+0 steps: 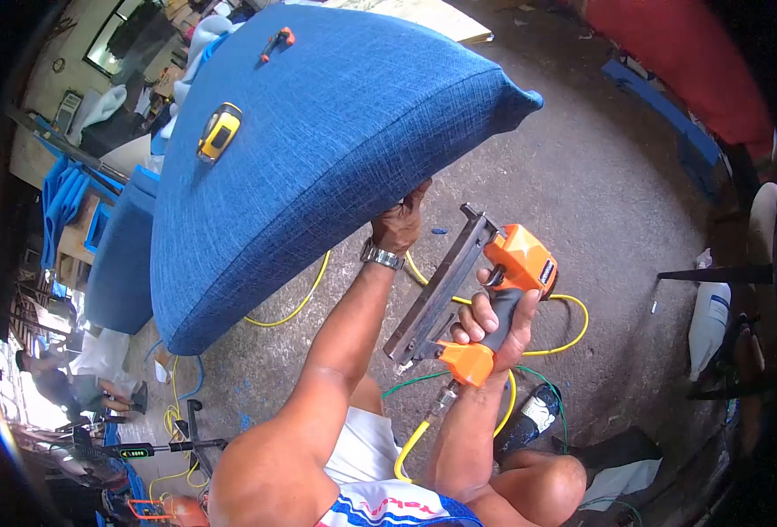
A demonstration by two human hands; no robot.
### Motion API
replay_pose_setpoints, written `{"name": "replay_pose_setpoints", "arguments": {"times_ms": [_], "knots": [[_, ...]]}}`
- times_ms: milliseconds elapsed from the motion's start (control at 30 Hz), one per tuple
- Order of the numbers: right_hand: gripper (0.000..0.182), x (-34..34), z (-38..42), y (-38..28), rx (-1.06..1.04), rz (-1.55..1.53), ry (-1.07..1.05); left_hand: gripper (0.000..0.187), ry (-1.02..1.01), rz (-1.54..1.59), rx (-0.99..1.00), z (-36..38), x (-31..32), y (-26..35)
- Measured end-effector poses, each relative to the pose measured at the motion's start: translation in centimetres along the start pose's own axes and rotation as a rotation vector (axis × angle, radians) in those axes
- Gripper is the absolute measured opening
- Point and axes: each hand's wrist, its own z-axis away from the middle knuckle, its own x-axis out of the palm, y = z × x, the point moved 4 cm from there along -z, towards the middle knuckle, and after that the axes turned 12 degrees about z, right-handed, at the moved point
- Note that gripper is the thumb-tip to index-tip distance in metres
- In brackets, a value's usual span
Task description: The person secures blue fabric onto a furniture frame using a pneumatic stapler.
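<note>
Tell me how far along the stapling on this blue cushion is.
Done: blue fabric covers the cushion top and sides smoothly. In hand: left hand grips its lower edge; right hand holds the orange staple gun just off it. Left: the underside is hidden, so remaining stapling can't be judged.

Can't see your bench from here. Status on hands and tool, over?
Left hand gripping the blue cushion edge. Right hand holding the orange pneumatic stapler, clear of the fabric. Tape measure lying on the cushion.

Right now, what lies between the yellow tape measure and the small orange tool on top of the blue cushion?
In the head view, only bare blue fabric of the cushion lies between the tape measure and the orange tool.
</note>
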Motion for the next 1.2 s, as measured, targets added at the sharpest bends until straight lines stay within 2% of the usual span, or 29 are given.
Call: {"name": "replay_pose_setpoints", "arguments": {"times_ms": [133,233,333,367,433,500,600,700,767,833,900,933,967,1200], "knots": [[0.076,0.0,-0.1,-0.2,0.015,0.013,-0.009,0.026,-0.058,-0.159,0.164,0.3,0.2,-0.9],[0.078,-0.2,-0.2,-0.2,0.011,0.031,0.019,0.025,-0.053,-0.163,0.104,0.8,0.3,-1.9],[0.082,-0.7,-0.3,0.0,0.038,-0.014,0.017,0.027,-0.236,-0.389,0.195,0.9,0.1,-2.6],[0.086,-0.9,-0.2,0.1,0.043,-0.054,0.012,0.032,-0.351,0.223,-0.287,0.7,0.0,-3.3],[0.088,-1.0,-0.3,0.5,0.054,-0.145,-0.012,0.028,-0.358,-0.143,-0.123,0.7,-0.3,-3.7],[0.089,-1.1,-0.6,0.8,0.076,-0.232,-0.050,0.027,-0.324,-0.380,0.138,0.9,0.1,-2.8],[0.089,-1.6,-0.9,1.6,0.073,-0.307,-0.076,0.026,-0.280,0.032,-0.116,0.6,0.2,-2.5],[0.087,-1.8,-1.1,2.0,0.087,-0.356,-0.101,0.023,-0.181,0.260,-0.094,1.2,0.0,-5.7],[0.086,-2.5,-1.7,2.4,0.089,-0.397,-0.125,0.029,-0.281,-0.160,0.169,0.2,0.2,-1.7],[0.084,-2.8,-2.0,3.0,0.138,-0.480,-0.168,0.033,-0.255,-0.255,0.235,0.3,-1.0,-2.6],[0.083,-3.0,-3.0,3.6,0.158,-0.566,-0.195,0.042,-0.277,-0.303,0.140,0.1,-1.7,-3.6],[0.083,-3.2,-3.3,3.8,0.169,-0.601,-0.207,0.041,-0.321,-0.382,-0.049,-0.6,-1.5,-4.2],[0.082,-3.3,-3.6,3.9,0.179,-0.635,-0.216,0.041,-0.350,-0.421,-0.132,-0.8,-1.5,-4.4],[0.078,-3.4,-3.8,5.1,0.199,-0.635,-0.217,0.037,-0.474,-0.410,-0.203,0.4,-2.1,-5.9]]}}
